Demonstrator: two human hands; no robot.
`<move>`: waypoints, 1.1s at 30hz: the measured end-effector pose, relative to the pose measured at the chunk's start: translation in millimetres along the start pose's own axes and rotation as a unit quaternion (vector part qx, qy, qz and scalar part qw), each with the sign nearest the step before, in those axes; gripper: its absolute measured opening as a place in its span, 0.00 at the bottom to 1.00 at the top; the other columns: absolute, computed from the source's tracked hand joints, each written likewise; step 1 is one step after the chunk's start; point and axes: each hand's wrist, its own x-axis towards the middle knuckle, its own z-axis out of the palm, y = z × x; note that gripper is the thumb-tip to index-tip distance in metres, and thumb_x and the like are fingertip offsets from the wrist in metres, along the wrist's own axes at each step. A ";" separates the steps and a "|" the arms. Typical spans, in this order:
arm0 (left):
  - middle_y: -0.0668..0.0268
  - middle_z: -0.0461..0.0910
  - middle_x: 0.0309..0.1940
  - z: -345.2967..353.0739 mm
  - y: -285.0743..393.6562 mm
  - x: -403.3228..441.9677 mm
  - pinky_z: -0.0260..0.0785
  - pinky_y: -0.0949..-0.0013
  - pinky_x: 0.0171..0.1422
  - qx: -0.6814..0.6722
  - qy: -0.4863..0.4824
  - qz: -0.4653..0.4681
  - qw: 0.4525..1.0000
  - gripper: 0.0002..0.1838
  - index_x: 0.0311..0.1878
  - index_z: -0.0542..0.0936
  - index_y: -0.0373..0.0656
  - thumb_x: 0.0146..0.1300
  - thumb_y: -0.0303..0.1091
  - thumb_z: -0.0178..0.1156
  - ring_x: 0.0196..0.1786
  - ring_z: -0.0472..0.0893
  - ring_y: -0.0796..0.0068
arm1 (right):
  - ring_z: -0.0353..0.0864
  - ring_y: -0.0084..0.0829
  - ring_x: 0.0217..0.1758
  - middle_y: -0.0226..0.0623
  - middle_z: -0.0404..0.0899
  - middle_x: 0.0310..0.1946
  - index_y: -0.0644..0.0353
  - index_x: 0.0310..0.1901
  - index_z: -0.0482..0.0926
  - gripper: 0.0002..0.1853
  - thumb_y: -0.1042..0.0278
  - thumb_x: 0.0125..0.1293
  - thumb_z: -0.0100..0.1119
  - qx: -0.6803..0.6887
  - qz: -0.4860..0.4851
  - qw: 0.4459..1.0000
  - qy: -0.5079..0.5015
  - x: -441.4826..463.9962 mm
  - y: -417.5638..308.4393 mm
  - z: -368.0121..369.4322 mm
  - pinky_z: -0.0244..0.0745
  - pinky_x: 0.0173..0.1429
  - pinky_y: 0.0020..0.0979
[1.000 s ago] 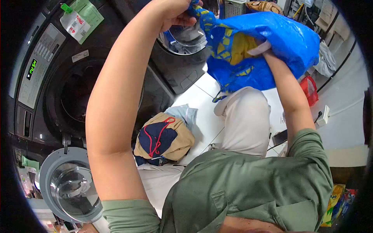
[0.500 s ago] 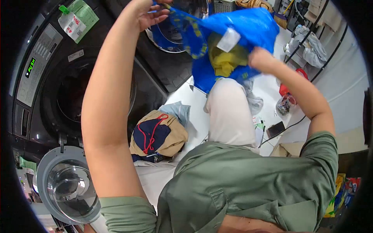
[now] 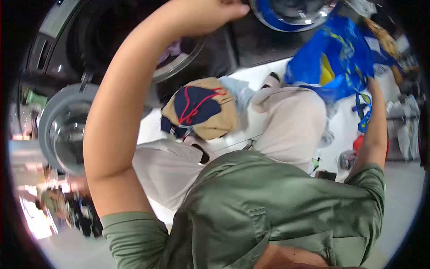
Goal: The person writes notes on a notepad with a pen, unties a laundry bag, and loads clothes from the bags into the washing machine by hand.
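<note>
My left hand point(image 3: 228, 11) is at the top edge, in front of the dark machines. It is blurred and partly cut off; a finger stretches to the right and nothing shows in it. At the upper right, my right hand point(image 3: 371, 85) is at the side of a large blue bag point(image 3: 309, 67) with patterned straps, apparently gripping it; the fingers are mostly hidden. Something yellow point(image 3: 327, 71) shows inside the bag. On the floor between my legs lies a pile of folded clothes point(image 3: 210, 107), tan and navy with a red drawstring.
A round washer door point(image 3: 67, 130) hangs open at the left. Another machine's round door point(image 3: 295, 13) is at the top. Grey plastic bags point(image 3: 405, 116) are at the right, near a red item point(image 3: 358, 142). A light blue cloth point(image 3: 237, 92) lies beside the clothes pile.
My view has turned, and much of the scene sits differently. The blue bag is now farther right, with its strap hanging by my right arm. My left hand is apart from the bag.
</note>
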 end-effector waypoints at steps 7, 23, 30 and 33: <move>0.63 0.82 0.43 39.0 -185.2 -118.5 0.72 0.71 0.44 -0.113 -0.027 -0.266 0.957 0.27 0.60 0.76 0.42 0.65 0.51 0.60 0.40 0.79 0.77 | 0.80 0.47 0.52 0.50 0.80 0.49 0.61 0.53 0.78 0.22 0.73 0.55 0.64 0.061 0.025 0.994 -0.087 -31.1 -152.3 -98.2 0.74 0.55 0.41; 0.50 0.82 0.47 124.6 -342.4 -187.1 0.73 0.65 0.52 -0.115 0.085 -0.233 0.962 0.31 0.60 0.74 0.35 0.62 0.51 0.62 0.46 0.83 0.61 | 0.74 0.47 0.58 0.50 0.71 0.54 0.50 0.64 0.68 0.30 0.61 0.59 0.62 0.029 -0.627 0.778 -0.021 -112.4 -788.1 -157.7 0.73 0.57 0.43; 0.56 0.78 0.55 148.8 -351.3 -178.0 0.67 0.67 0.60 -0.159 0.228 -0.158 0.948 0.37 0.67 0.68 0.39 0.58 0.46 0.68 0.54 0.78 0.65 | 0.83 0.39 0.34 0.44 0.82 0.29 0.59 0.37 0.80 0.07 0.69 0.60 0.56 0.427 -0.499 0.751 0.060 -53.8 -848.3 -250.4 0.75 0.38 0.39; 0.54 0.79 0.52 162.2 -339.8 -151.3 0.67 0.67 0.63 -0.287 0.265 -0.122 0.912 0.42 0.69 0.64 0.42 0.54 0.46 0.70 0.56 0.79 0.63 | 0.78 0.23 0.46 0.31 0.79 0.42 0.61 0.51 0.77 0.17 0.60 0.65 0.61 0.747 -0.380 0.499 -0.220 -72.8 -825.4 -378.5 0.74 0.47 0.27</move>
